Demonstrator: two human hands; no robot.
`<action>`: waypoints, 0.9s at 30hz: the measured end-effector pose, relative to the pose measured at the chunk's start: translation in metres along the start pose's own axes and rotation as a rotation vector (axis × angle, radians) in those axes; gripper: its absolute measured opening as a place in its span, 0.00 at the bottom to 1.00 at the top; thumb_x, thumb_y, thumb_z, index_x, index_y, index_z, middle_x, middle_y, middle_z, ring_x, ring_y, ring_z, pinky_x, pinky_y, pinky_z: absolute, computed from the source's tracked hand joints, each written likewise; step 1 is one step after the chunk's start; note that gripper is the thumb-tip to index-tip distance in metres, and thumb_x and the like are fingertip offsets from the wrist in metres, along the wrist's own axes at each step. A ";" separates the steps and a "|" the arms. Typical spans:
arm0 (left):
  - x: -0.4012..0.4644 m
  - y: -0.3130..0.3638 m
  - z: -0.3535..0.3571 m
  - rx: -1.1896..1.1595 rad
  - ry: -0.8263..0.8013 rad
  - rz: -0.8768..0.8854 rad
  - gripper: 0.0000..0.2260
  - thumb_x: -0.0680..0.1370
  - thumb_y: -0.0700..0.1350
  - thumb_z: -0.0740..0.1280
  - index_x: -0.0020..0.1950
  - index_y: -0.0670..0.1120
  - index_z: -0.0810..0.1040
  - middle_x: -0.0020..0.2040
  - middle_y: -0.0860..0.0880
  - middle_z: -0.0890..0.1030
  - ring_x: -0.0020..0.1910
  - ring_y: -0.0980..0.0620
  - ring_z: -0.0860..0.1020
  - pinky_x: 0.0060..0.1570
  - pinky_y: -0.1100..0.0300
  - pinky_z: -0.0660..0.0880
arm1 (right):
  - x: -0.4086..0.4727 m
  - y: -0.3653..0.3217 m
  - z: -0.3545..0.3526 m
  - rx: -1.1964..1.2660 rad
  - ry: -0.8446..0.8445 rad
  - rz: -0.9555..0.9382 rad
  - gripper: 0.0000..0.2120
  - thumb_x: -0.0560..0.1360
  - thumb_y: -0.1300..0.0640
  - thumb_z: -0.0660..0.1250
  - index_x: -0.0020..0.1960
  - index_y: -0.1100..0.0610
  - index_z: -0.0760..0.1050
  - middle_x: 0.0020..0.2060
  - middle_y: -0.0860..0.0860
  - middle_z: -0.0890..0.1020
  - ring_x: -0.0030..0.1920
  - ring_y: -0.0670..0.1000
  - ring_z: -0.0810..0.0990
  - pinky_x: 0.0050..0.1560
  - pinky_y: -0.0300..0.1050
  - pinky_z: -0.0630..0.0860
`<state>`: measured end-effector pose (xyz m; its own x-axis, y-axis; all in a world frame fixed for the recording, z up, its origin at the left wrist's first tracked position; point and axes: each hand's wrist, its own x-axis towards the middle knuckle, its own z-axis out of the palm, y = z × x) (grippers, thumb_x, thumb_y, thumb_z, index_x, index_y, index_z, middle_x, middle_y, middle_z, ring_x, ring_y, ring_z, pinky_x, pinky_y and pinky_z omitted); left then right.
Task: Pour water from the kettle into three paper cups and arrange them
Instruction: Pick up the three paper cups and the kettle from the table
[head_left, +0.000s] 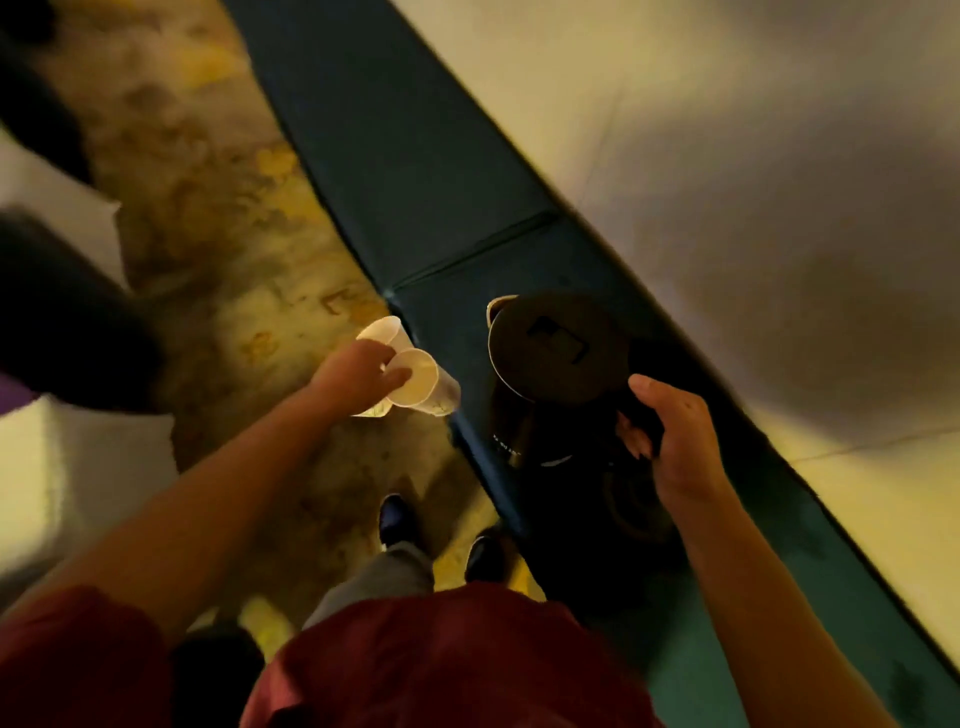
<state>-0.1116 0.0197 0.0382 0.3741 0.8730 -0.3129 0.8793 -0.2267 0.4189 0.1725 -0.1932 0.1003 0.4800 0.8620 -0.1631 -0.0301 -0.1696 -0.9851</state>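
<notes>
A person in a dark red shirt (457, 660) stands over a patterned floor (218, 218), seen from a head-worn camera looking down past both bare forearms. The left hand (358, 376) carries a cluster of white paper cups (415, 382), its fingers (393, 376) hooked over and into the rims; two open mouths are plain to see, with a further cup edge showing beneath the hand, and the blur leaves the exact count unclear. The cups hang in the air above the floor, just beside the edge of a dark teal border (415, 156) that runs diagonally across the view. The right hand (675, 441) grasps the handle of a dark kettle (558, 353), fingers curled round it and thumb raised near the closed lid, the spout pointing away from the body. The kettle is held upright over the teal border, close to the cups but not touching them. Dark shoes (395, 519) and grey trousers (379, 571) show below.
</notes>
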 end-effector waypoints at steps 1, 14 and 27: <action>-0.053 -0.029 0.001 -0.069 0.045 -0.141 0.16 0.77 0.53 0.69 0.56 0.43 0.82 0.50 0.43 0.84 0.42 0.48 0.79 0.44 0.56 0.74 | -0.005 -0.002 0.023 -0.041 -0.147 -0.007 0.25 0.76 0.47 0.65 0.23 0.53 0.68 0.18 0.51 0.68 0.20 0.54 0.64 0.26 0.43 0.62; -0.380 -0.196 0.033 -0.310 0.329 -0.753 0.16 0.78 0.54 0.68 0.58 0.43 0.81 0.56 0.42 0.83 0.47 0.48 0.79 0.50 0.51 0.75 | -0.125 0.002 0.204 -0.075 -0.784 0.072 0.25 0.71 0.41 0.67 0.24 0.56 0.69 0.18 0.52 0.67 0.22 0.54 0.66 0.28 0.44 0.67; -0.669 -0.298 0.079 -0.351 0.360 -1.044 0.13 0.79 0.51 0.66 0.57 0.44 0.82 0.45 0.46 0.80 0.43 0.45 0.79 0.45 0.53 0.75 | -0.377 0.054 0.333 -0.088 -0.978 0.197 0.17 0.66 0.43 0.71 0.25 0.52 0.75 0.20 0.48 0.73 0.19 0.48 0.66 0.25 0.43 0.63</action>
<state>-0.6006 -0.5304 0.0555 -0.6410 0.6498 -0.4085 0.5593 0.7599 0.3313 -0.3020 -0.3682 0.0902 -0.4599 0.8221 -0.3357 0.0521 -0.3525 -0.9344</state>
